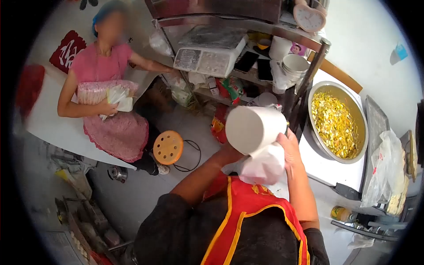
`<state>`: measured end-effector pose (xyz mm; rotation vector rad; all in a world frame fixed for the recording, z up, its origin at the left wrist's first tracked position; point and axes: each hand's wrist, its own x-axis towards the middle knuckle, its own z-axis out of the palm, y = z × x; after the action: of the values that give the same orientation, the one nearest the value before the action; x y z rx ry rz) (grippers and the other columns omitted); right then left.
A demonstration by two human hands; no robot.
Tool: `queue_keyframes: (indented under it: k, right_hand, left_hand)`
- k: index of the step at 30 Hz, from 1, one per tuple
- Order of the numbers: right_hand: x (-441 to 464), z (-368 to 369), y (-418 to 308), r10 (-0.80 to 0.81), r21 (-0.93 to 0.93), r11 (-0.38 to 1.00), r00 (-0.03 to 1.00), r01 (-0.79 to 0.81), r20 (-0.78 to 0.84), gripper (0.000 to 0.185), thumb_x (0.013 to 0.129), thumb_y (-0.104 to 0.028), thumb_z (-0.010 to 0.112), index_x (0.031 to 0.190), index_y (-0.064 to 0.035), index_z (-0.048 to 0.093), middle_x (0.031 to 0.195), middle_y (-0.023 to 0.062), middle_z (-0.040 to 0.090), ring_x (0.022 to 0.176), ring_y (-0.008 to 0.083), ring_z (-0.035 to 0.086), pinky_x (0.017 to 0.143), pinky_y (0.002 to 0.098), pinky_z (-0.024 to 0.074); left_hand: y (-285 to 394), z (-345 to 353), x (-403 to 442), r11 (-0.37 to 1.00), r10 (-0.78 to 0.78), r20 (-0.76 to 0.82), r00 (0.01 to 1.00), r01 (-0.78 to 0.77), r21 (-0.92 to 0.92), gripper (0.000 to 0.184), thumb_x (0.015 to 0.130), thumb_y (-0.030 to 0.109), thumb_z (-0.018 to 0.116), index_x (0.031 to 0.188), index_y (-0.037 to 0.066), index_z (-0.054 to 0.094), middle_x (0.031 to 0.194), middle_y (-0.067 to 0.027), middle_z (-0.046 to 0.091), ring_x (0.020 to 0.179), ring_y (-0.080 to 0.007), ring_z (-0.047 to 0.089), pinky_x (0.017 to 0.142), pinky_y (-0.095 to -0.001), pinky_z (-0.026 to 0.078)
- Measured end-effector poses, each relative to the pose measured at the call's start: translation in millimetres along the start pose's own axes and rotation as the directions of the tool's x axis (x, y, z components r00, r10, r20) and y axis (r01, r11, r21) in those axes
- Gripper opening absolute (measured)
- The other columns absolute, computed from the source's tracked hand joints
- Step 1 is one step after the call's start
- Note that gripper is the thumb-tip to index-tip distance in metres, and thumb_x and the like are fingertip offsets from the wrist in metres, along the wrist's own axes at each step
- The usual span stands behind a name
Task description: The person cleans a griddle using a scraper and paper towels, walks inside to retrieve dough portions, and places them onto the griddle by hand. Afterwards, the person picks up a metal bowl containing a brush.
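Observation:
In front of my chest is a large white cylinder point(252, 129), tilted with its flat round end toward the left. I cannot tell whether it is a paper roll or a stack of bowls. Thin, crumpled white plastic point(266, 165) hangs below it. My right hand point(289, 148) is closed at the cylinder's right end, gripping it along with the plastic. My left hand point(229, 154) reaches to its lower left side, and the fingers there are hidden behind the cylinder.
A big metal bowl point(363, 132) of chopped yellow food stands on the right counter. Ahead, the shelf holds a scale point(212, 62), phones point(246, 62) and stacked white bowls point(295, 66). An orange stool point(168, 147) stands left, near a person point(99, 66) holding a pink-topped package point(95, 92).

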<state>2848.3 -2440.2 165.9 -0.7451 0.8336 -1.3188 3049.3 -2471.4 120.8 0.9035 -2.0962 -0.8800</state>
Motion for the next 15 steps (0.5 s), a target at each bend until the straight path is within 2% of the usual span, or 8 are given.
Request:
queue_keyframes:
  k: [1, 2, 3, 4, 7, 10, 11, 15]
  right_hand:
    - [5, -5, -4, -0.016, -0.018, 1.0, 1.0, 0.016, 0.003, 0.058, 0.075, -0.027, 0.073, 0.122, -0.0011, 0.05, 0.108, 0.0099, 0.062, 0.094, 0.0197, 0.063, 0.084, 0.033, 0.0502]
    - [10, -11, -3, -0.011, -0.003, 1.0, 1.0, 0.011, 0.009, 0.053, 0.075, -0.02, 0.071, 0.12, -0.0011, 0.051, 0.107, 0.0093, 0.063, 0.093, 0.0185, 0.063, 0.084, 0.0322, 0.05]
    - [12, -11, -7, 0.006, -0.031, 0.999, 1.0, -0.006, -0.004, 0.053, 0.073, -0.02, 0.074, 0.118, -0.0013, 0.052, 0.102, 0.0075, 0.062, 0.089, 0.0162, 0.061, 0.08, 0.0298, 0.0491]
    - [13, -8, -10, 0.026, -0.057, 0.998, 0.999, -0.027, -0.02, 0.053, 0.072, -0.019, 0.076, 0.116, -0.0015, 0.052, 0.097, 0.0057, 0.061, 0.084, 0.0139, 0.059, 0.076, 0.0274, 0.0482]
    - [21, -4, 2, -0.024, -0.398, 0.917, 0.996, -0.012, -0.086, 0.046, 0.071, -0.011, 0.076, 0.111, -0.002, 0.054, 0.092, 0.0037, 0.059, 0.081, 0.011, 0.055, 0.075, 0.0249, 0.045]
    - [19, 8, 13, 0.002, -0.582, 0.813, 1.0, 0.007, 0.015, 0.048, 0.071, -0.009, 0.075, 0.112, 0.0022, 0.052, 0.099, 0.0078, 0.061, 0.09, 0.0155, 0.055, 0.083, 0.0279, 0.044]
    - [18, 9, 16, -0.037, -0.705, 0.707, 0.998, 0.063, 0.053, 0.054, 0.071, -0.009, 0.075, 0.117, 0.0043, 0.05, 0.105, 0.0115, 0.061, 0.095, 0.0187, 0.057, 0.087, 0.0301, 0.0435]
    - [16, 0, 16, 0.045, -0.792, 0.611, 0.999, -0.007, 0.027, 0.057, 0.07, -0.007, 0.073, 0.12, 0.0055, 0.048, 0.106, 0.0143, 0.062, 0.096, 0.0208, 0.057, 0.088, 0.031, 0.0435]
  left_hand:
    - [4, -17, 1, 0.996, -0.028, 0.049, 0.998, 0.032, -0.081, 0.062, 0.077, 0.023, 0.073, 0.13, 0.006, 0.045, 0.126, -0.009, 0.053, 0.118, -0.0226, 0.049, 0.098, -0.0366, 0.04]
    - [14, -34, 5, 0.878, -0.114, 0.123, 0.986, 0.158, -0.452, 0.06, 0.08, 0.026, 0.069, 0.131, 0.007, 0.044, 0.127, -0.0079, 0.052, 0.118, -0.0222, 0.049, 0.099, -0.0364, 0.039]
    - [24, -50, 8, 0.612, -0.199, 0.196, 0.96, 0.278, -0.74, 0.059, 0.084, 0.03, 0.066, 0.133, 0.008, 0.043, 0.128, -0.0069, 0.051, 0.118, -0.0217, 0.049, 0.1, -0.0362, 0.038]
    - [29, -64, 8, 0.242, -0.226, 0.303, 0.926, 0.354, -0.903, 0.057, 0.087, 0.034, 0.062, 0.134, 0.008, 0.041, 0.129, -0.0058, 0.051, 0.119, -0.0213, 0.048, 0.101, -0.0361, 0.037]
    - [15, -76, 4, -0.236, -0.171, 0.534, 0.828, 0.491, -0.838, 0.058, 0.091, 0.039, 0.054, 0.138, 0.01, 0.037, 0.131, -0.006, 0.048, 0.12, -0.0201, 0.047, 0.102, -0.0358, 0.036]
    - [-4, -47, -13, 0.058, -0.378, 0.526, 0.762, 0.587, -0.808, 0.059, 0.091, 0.038, 0.055, 0.138, 0.009, 0.035, 0.134, -0.0073, 0.046, 0.121, -0.0198, 0.046, 0.102, -0.0371, 0.036]
    - [-15, -41, -18, 0.009, -0.395, 0.563, 0.726, 0.616, -0.788, 0.061, 0.089, 0.037, 0.058, 0.138, 0.009, 0.035, 0.134, -0.0087, 0.046, 0.12, -0.0216, 0.047, 0.102, -0.038, 0.036]
    - [-61, -19, -43, -0.158, -0.227, 0.466, 0.855, 0.44, -0.884, 0.069, 0.084, 0.039, 0.062, 0.139, 0.007, 0.034, 0.134, -0.0113, 0.046, 0.121, -0.0258, 0.047, 0.103, -0.0411, 0.036]
